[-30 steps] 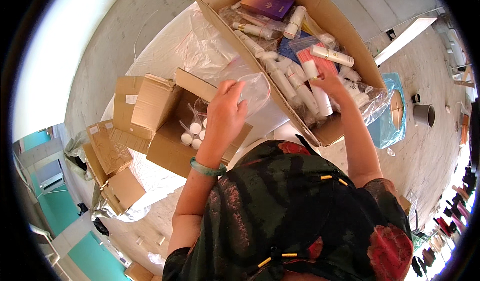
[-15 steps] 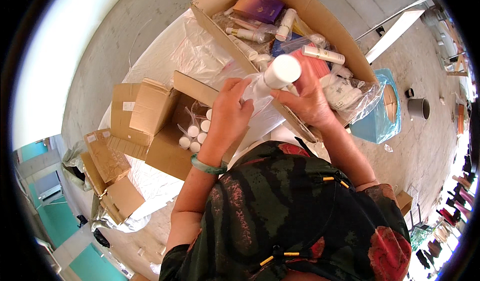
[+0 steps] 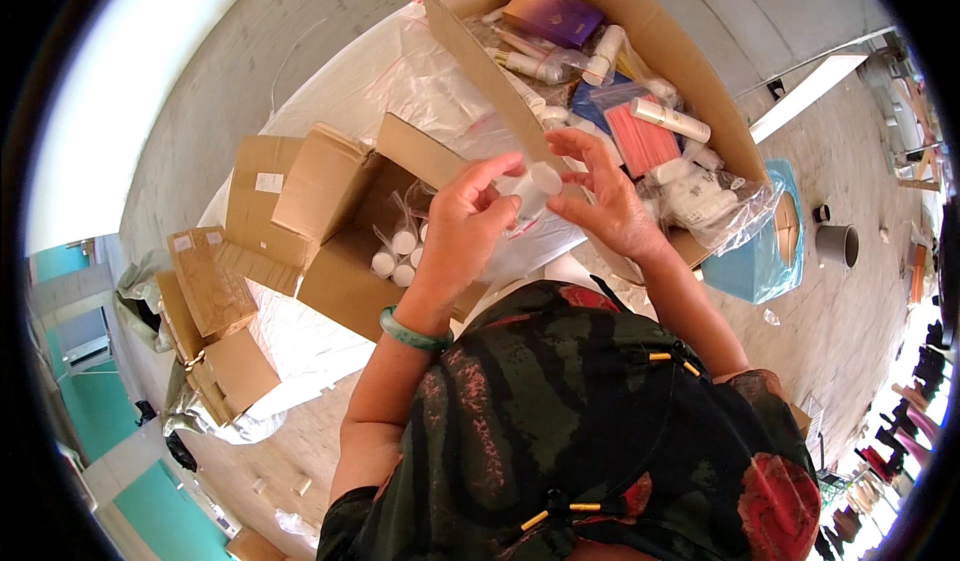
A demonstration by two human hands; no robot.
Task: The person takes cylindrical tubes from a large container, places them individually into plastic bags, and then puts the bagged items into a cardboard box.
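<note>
Between my hands is a white bottle with a round white end, partly wrapped in clear plastic. My left hand, with a green bangle on its wrist, pinches the bottle and its wrap from the left. At the bottle's right side, my right hand has its thumb and fingers apart, close to the white end; whether a fingertip touches it is hard to see. Below and left of my left hand, an open cardboard box holds several white-capped bottles in clear bags.
Beyond my hands, a large carton contains a purple-orange box, white tubes and a pink pack. A blue plastic-covered box and a grey bin stand at right. Cardboard boxes sit at left on white sheeting.
The bottle has moved lower and tilted, looking smaller. My right hand's grip has loosened and its fingers have spread. The view has shifted slightly.
</note>
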